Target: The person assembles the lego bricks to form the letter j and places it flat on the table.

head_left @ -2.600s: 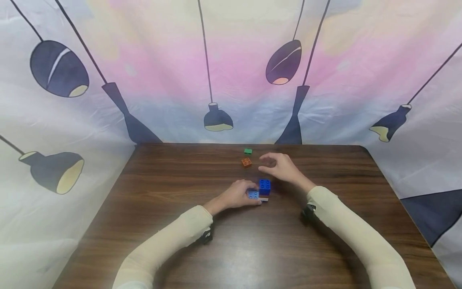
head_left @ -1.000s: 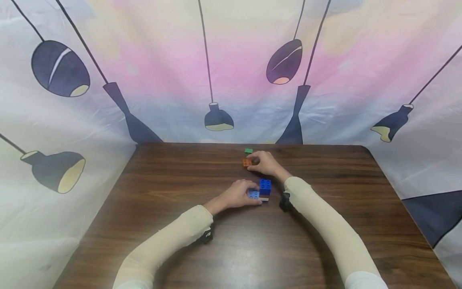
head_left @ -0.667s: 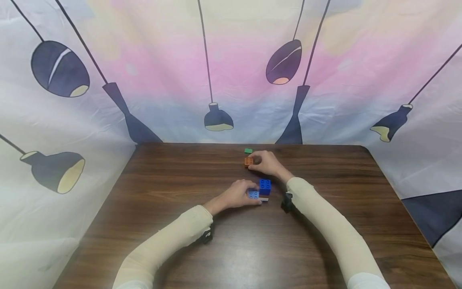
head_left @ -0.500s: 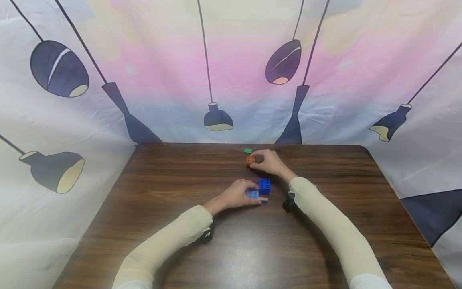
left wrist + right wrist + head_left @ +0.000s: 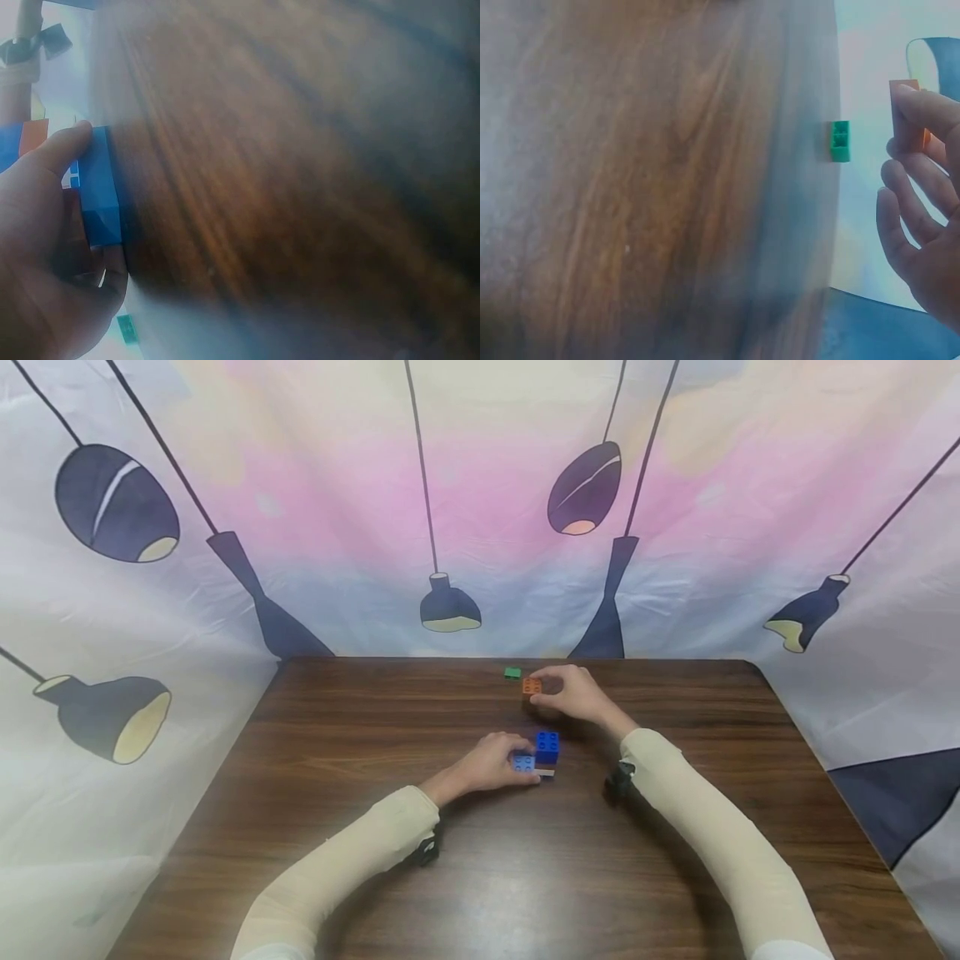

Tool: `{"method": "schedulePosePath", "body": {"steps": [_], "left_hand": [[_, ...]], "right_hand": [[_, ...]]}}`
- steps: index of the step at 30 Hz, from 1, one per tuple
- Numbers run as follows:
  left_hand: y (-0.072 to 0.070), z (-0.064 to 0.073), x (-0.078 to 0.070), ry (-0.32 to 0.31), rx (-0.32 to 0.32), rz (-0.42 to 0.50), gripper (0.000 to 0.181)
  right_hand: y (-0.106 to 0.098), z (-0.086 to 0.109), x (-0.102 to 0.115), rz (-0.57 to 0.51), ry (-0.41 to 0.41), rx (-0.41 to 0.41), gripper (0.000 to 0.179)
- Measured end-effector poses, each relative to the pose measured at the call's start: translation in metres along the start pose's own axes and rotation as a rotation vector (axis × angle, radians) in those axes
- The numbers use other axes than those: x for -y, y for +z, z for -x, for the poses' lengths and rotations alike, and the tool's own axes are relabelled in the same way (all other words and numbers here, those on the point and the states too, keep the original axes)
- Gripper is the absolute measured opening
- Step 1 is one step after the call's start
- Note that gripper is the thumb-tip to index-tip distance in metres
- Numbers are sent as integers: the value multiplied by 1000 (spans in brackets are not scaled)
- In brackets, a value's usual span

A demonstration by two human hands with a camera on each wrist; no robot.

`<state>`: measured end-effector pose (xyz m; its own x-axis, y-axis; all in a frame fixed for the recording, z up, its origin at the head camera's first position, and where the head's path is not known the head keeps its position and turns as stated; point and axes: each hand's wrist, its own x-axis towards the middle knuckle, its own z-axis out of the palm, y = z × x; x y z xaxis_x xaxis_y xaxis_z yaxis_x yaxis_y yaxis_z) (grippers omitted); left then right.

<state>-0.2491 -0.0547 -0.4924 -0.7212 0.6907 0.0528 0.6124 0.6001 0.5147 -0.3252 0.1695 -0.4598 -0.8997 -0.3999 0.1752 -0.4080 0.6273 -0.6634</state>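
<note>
My left hand (image 5: 491,764) grips a small stack of toy building bricks on the table, its thumb and fingers around a light blue brick (image 5: 523,763). A dark blue brick (image 5: 547,745) stands higher on the stack's right, above a thin orange-brown layer and a white piece (image 5: 545,773). The left wrist view shows a blue brick (image 5: 99,184) low against the table in that hand. My right hand (image 5: 581,695) pinches an orange brick (image 5: 532,686) between thumb and fingers. In the right wrist view this orange brick (image 5: 904,124) is held up off the table.
A green brick (image 5: 512,673) lies near the far edge of the wooden table (image 5: 360,860), a little left of the orange one. Behind the table hangs a cloth backdrop (image 5: 337,485) printed with lamps.
My right hand has reached left, taken hold of the orange brick, lifted it and moved it rightward. The left hand has stayed on the brick stack.
</note>
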Motion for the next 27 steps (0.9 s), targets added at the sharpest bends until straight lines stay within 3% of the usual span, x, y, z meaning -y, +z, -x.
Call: {"method": "schedulePosePath", "body": {"steps": [9,27], "left_hand": [[0,0,1,25,-12,8,49],[-1,1,0,3,1,16,51]], "right_hand": [[-13,15,13,-15,-32,-12,44],[-27,49,37,-42,-83,-29,44]]}}
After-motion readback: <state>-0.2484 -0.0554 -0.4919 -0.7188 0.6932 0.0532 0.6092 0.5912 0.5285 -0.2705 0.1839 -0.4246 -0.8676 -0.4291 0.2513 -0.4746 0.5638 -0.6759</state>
